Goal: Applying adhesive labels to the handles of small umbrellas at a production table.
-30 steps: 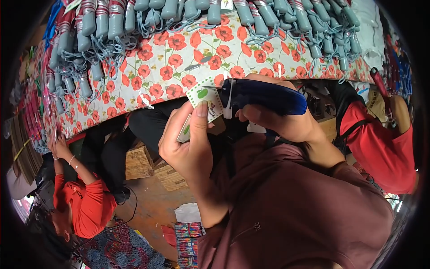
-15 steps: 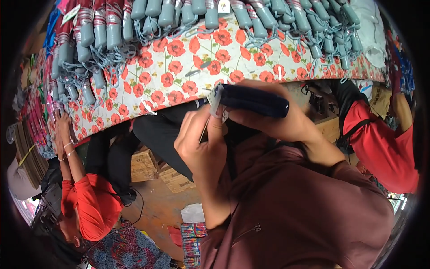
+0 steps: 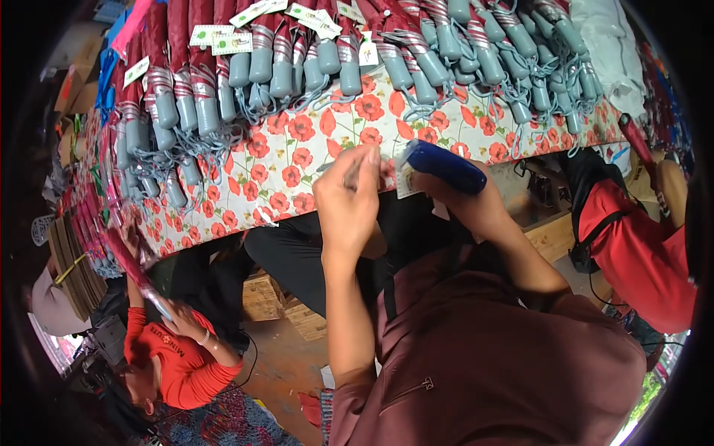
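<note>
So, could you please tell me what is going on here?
The person's right hand grips a blue handheld tool, with a white tag beside its front end. The left hand is raised nearby; whether it holds anything is unclear. Beyond them, folded maroon umbrellas with grey handles lie on a flowered tablecloth, several with tags on top.

Flower-patterned table (image 3: 301, 178) (brown floor (image 3: 286, 358) below)

The left hand (image 3: 351, 197) had drawn away from the white card (image 3: 405, 181) at the tip of the blue tool (image 3: 448, 168). A co-worker's hands (image 3: 183, 322), earlier together at the table's edge (image 3: 256, 215), had spread along a dark red umbrella (image 3: 128, 256).
</note>
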Motion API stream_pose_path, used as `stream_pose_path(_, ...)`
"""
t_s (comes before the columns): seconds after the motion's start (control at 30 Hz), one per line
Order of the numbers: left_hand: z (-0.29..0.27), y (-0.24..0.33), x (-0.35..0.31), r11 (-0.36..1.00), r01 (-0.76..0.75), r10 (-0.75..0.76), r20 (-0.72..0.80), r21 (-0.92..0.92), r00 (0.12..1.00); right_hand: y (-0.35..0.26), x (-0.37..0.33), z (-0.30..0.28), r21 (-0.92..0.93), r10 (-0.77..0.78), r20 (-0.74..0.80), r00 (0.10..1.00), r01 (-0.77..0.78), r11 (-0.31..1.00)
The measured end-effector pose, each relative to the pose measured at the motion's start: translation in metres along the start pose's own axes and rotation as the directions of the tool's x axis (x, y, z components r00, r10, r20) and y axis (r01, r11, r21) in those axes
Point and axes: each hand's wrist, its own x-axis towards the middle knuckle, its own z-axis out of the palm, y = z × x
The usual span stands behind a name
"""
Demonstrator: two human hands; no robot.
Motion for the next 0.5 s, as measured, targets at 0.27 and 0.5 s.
stream_pose_path(0.27,0.063,-0.036,0.1,0.946,-0.215,0.229,-0.031,0.244,0.973,0.006,-0.002,-0.036,-0.048,0.066,-0.222,0.973,-0.078,0.996)
stream_pose_path(0.5,0.114,-0.054,0.158,0.816,-0.103,0.155,-0.044,0.569,0.987,0.002,-0.006,-0.058,-0.041,0.193,-0.258,0.947,-0.211,0.977)
